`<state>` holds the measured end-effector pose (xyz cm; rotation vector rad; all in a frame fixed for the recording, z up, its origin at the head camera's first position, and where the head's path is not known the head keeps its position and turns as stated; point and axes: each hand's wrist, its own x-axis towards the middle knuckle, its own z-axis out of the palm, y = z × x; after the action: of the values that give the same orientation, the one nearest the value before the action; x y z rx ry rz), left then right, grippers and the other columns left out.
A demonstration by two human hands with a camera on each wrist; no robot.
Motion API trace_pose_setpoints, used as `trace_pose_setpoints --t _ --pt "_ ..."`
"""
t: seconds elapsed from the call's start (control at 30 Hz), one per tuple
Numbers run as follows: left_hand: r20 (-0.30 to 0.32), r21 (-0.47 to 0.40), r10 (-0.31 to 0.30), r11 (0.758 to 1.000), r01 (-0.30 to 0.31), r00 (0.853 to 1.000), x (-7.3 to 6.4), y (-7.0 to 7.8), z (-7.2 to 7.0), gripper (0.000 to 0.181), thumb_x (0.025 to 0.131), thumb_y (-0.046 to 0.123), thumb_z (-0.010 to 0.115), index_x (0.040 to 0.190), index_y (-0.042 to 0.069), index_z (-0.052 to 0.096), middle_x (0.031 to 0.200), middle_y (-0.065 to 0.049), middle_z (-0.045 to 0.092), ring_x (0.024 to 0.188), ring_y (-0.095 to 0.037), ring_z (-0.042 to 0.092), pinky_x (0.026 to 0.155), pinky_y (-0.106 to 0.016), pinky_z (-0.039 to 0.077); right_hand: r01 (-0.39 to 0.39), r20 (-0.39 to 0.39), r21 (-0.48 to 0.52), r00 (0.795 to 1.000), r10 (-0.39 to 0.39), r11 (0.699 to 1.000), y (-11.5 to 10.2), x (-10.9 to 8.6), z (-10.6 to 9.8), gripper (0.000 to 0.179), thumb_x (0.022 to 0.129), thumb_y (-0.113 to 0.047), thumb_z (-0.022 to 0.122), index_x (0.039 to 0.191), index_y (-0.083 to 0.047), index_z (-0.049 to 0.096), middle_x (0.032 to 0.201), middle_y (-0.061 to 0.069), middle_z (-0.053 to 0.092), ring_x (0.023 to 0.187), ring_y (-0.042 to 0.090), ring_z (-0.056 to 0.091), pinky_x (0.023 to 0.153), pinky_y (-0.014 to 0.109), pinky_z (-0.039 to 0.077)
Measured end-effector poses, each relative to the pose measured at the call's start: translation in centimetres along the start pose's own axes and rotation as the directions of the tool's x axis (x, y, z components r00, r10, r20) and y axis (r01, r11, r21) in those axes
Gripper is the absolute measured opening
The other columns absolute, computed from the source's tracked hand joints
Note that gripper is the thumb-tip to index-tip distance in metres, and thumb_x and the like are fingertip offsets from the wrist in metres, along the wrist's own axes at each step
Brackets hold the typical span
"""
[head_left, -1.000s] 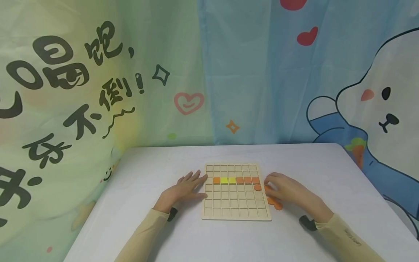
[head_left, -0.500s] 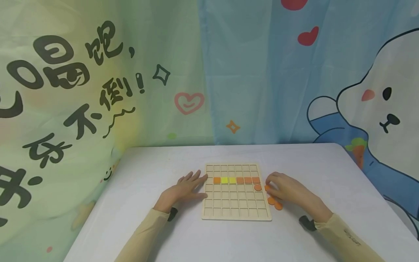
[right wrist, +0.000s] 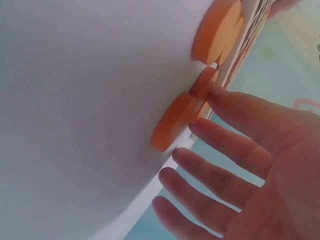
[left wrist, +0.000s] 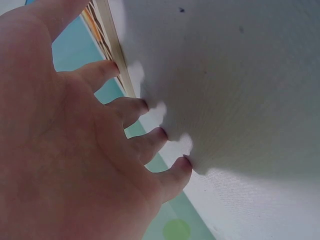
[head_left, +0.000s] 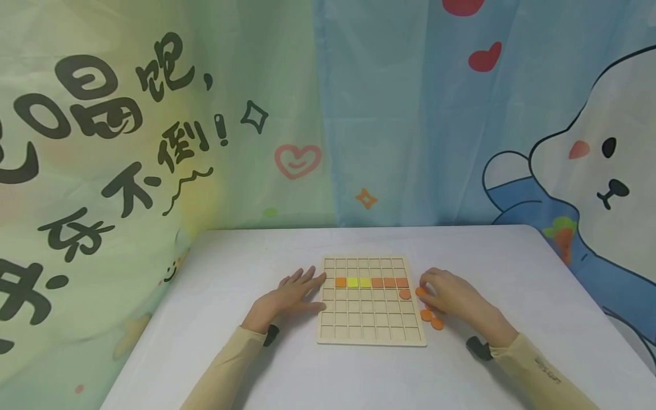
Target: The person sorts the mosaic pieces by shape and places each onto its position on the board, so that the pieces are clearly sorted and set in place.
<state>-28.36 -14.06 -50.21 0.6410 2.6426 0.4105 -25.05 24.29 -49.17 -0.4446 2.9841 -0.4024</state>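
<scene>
- Just changed: R hand (head_left: 451,293) has eased a touch to the right, a bit further off the board's right edge; more of an orange disc (head_left: 420,291) shows by its fingertips.
- Same as a sec. ago: L hand (head_left: 287,296), the gridded wooden board (head_left: 353,319) & all pcs. on it.
- My read: the work's over at the loose discs; no extra pc. has reached the board.
- R grip: thumb + index close together at that orange disc; can't tell if pinched or only touched. Other fingers loosely extended, holding nothing.
- L grip: fingers spread, thumb + index tips touching the board's left edge; holds nothing.
- Board lies flat on the white table (head_left: 369,376), betw. the hands. Two loose discs (head_left: 426,315) sit just right of it, nearer than the R fingertips; another's partly hidden by the hand.
- On the board's far half, L to R: orange sq. tile (head_left: 340,282), 2 yellow tiles (head_left: 352,282), 3 darker orange tiles (head_left: 389,282). A round disc (head_left: 405,294) lies just nearer, at the row's right end.
</scene>
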Motion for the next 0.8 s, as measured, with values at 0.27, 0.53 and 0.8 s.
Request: trace_pose_setpoints --t 0.27,0.53,0.8 --pt "-0.001 -0.005 0.005 1.0 -0.005 1.0 -0.06 0.03 -0.13 0.082 0.094 0.063 0.056 0.161 0.028 0.024 0.17 -0.008 0.013 0.157 -0.038 0.009 0.125 -0.06 0.013 0.005 0.004 -0.009 1.0 -0.005 1.0 0.06 -0.08 -0.31 0.015 0.09 -0.022 0.073 0.098 -0.01 0.07 0.107 0.009 0.067 0.084 0.019 0.055 0.078 0.04 0.055" --pt "-0.002 -0.01 0.015 1.0 -0.016 1.0 -0.21 0.06 -0.29 0.081 0.095 0.062 0.056 0.161 0.027 0.025 0.17 -0.009 0.013 0.157 -0.038 0.009 0.125 -0.06 0.013 0.018 0.005 -0.009 1.0 -0.018 1.0 -0.09 -0.02 -0.78 0.016 0.089 -0.02 0.072 0.099 -0.008 0.07 0.106 0.009 0.067 0.085 0.02 0.055 0.078 0.04 0.054" --pt "0.004 -0.008 0.003 1.0 -0.003 1.0 -0.06 0.08 -0.26 0.081 0.095 0.063 0.056 0.161 0.028 0.024 0.17 -0.008 0.013 0.157 -0.038 0.008 0.125 -0.06 0.012 0.029 -0.001 -0.01 1.0 -0.029 1.0 -0.22 -0.08 -0.93 0.015 0.091 -0.02 0.071 0.1 -0.008 0.07 0.102 0.007 0.066 0.083 0.018 0.055 0.074 0.036 0.051"
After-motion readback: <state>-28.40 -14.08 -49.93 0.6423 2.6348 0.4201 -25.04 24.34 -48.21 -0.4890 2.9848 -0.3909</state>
